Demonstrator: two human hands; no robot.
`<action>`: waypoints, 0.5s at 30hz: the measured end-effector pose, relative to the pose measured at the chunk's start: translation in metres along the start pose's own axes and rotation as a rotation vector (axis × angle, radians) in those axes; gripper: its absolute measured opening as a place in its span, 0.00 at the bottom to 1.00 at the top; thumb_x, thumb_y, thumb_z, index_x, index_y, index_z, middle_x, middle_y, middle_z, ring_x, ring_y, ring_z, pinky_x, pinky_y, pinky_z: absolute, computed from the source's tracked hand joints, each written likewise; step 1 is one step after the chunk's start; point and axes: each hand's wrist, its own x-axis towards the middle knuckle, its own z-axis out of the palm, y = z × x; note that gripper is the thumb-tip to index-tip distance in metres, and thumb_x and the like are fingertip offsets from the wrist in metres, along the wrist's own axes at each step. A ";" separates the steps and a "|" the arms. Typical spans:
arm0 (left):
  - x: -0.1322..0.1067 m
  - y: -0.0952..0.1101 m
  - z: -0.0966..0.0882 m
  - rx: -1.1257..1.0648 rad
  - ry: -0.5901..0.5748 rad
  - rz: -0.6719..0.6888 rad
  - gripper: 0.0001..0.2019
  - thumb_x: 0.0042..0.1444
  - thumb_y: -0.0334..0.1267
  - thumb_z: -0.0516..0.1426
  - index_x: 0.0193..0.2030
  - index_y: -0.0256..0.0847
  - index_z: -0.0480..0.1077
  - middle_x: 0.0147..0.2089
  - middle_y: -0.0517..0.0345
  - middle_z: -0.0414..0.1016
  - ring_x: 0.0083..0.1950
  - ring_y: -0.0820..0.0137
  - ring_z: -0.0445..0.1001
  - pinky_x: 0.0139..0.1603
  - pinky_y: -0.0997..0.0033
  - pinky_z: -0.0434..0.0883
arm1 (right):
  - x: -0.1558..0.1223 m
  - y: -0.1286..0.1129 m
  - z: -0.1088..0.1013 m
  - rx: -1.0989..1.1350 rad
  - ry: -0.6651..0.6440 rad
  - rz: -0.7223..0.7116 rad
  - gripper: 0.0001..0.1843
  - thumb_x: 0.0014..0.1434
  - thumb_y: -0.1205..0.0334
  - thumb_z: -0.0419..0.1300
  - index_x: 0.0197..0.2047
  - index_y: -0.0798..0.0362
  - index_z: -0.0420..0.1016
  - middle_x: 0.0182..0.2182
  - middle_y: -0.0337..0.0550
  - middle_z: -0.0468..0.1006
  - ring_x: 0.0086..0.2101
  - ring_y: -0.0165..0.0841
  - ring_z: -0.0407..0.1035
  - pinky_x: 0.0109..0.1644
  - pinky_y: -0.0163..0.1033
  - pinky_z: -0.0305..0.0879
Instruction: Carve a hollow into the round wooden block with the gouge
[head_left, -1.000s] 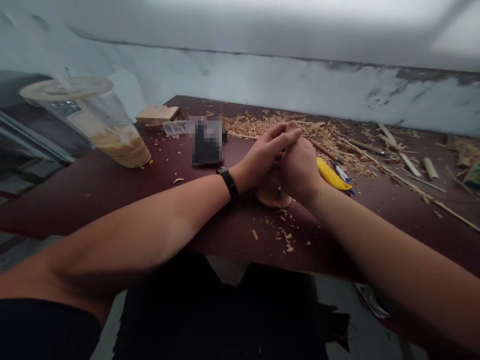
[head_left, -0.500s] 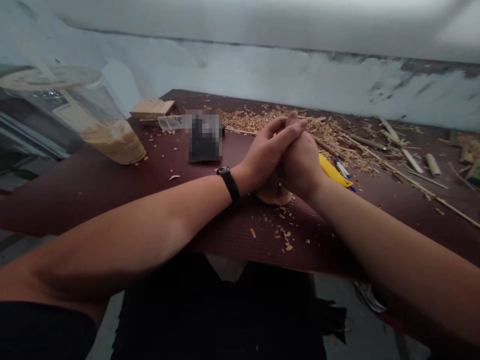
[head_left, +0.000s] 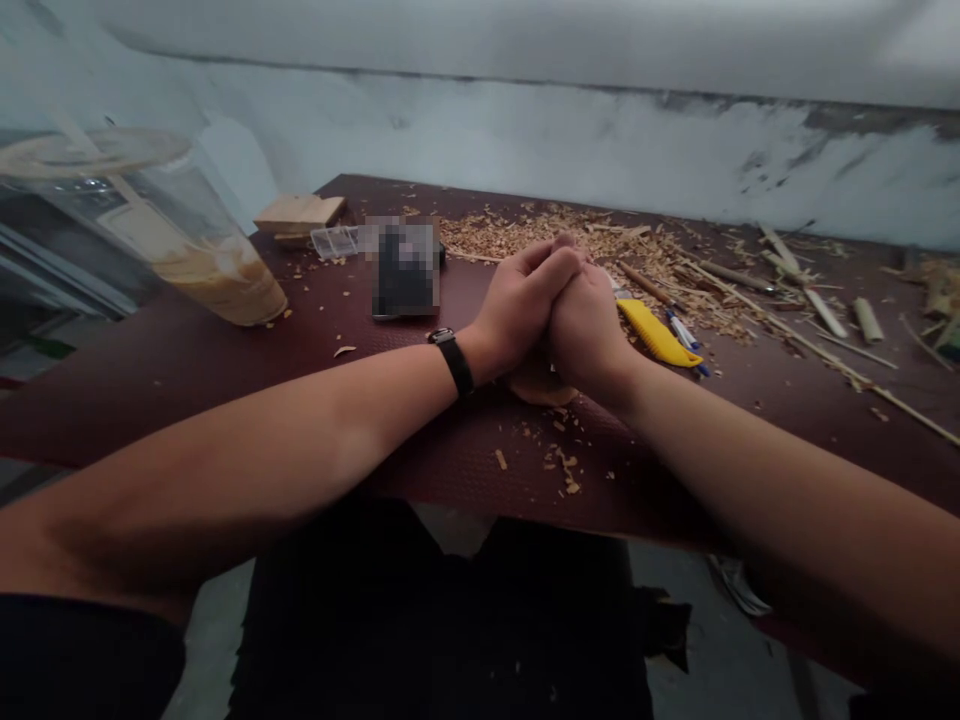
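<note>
My left hand (head_left: 514,305) and my right hand (head_left: 589,340) are pressed together above the dark red table (head_left: 427,470). The left thumb and fingers fold over the curled fingers of the right. Whatever the right hand grips is hidden inside the clasp. Beneath both hands lies a flat, rounded piece of wood (head_left: 541,393), only its near edge showing. A small glint of metal shows between the hands and the wood. Small wood chips (head_left: 570,470) are scattered just in front.
A yellow ribbed item (head_left: 658,333) and a blue-and-white pen (head_left: 684,330) lie right of the hands. Wood shavings (head_left: 495,235) and sticks (head_left: 825,310) spread behind. A drink cup (head_left: 217,270), wood block (head_left: 300,213) and dark blurred object (head_left: 405,275) stand left.
The clasped hands have shifted slightly left and the right wrist has turned. More of the yellow item shows now, and less of the metal under the hands.
</note>
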 end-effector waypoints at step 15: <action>-0.010 0.008 -0.003 0.118 0.044 0.065 0.22 0.70 0.37 0.64 0.28 0.44 0.57 0.34 0.56 0.58 0.41 0.68 0.65 0.53 0.62 0.76 | -0.022 -0.021 0.005 0.025 -0.046 0.154 0.16 0.76 0.58 0.63 0.34 0.48 0.76 0.34 0.39 0.78 0.38 0.34 0.73 0.43 0.39 0.76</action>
